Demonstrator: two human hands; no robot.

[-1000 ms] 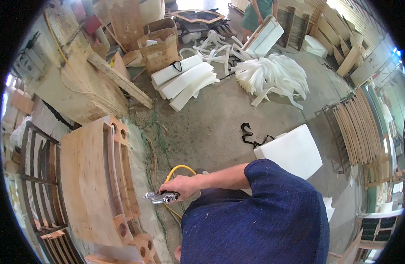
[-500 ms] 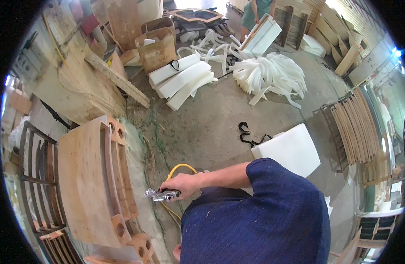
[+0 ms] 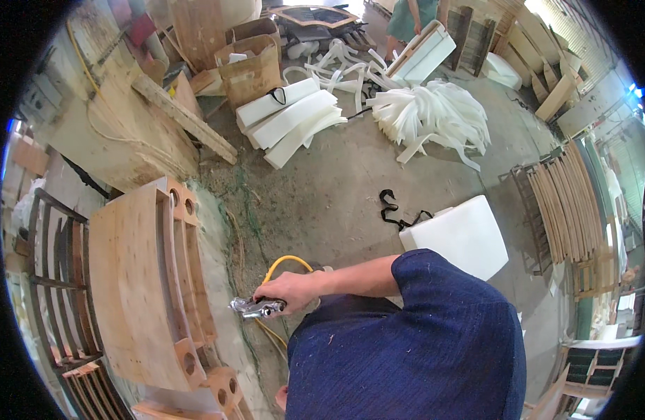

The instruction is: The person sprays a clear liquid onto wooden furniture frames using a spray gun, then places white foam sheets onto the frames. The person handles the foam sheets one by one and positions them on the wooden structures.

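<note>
My right hand (image 3: pixel 289 292) is wrapped round a silver metal spray gun (image 3: pixel 258 308), its nozzle end facing left. A yellow air hose (image 3: pixel 289 260) loops behind the hand and runs on below the gun. Just left of the gun stands a wooden frame (image 3: pixel 130 283), with a pale plywood panel, curved rails and round holes in its end blocks; gun and frame are apart. Of my left hand (image 3: pixel 282 397) only a sliver shows beside my navy shirt, and its fingers are mostly hidden.
White foam blocks (image 3: pixel 294 119) and a heap of foam strips (image 3: pixel 431 119) lie ahead. A white foam piece (image 3: pixel 462 234) rests near my right side, by a black strap (image 3: pixel 389 206). Farther off, a person in green (image 3: pixel 413 17) stands behind a foam-covered panel (image 3: pixel 424 56). Stacked wooden slats (image 3: pixel 564 203) stand right.
The view has shifted slightly. My right hand keeps hold of the spray gun in nearly the same place. The far person has moved a little to the right.
</note>
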